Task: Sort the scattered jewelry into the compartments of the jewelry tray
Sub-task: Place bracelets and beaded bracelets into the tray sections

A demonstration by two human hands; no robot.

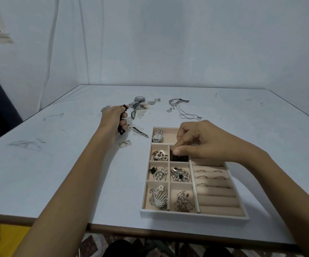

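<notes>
Lying beneath and nearer than the right hand, the jewelry tray is set on the table, close to its near edge. The right hand is held over the tray's far part with its fingers curled; thumb and forefinger are brought together on a dark beaded piece that fills one small compartment just under the fingertips. A silver watch is laid in the long far compartment, left of this hand. Mixed brooches and earrings are kept in the small compartments nearer than the fingertips, and several rings are tucked into the padded rolls below the wrist.

The left hand is closed around a black bead string, whose beads show above and below the curled fingers. Just right of that hand a feather-shaped piece is seen, and nearer than it, a small rectangular plate. Beyond the left hand a second watch is heaped among loose silver items. Beyond the right hand a thin silver chain is spread on the table
</notes>
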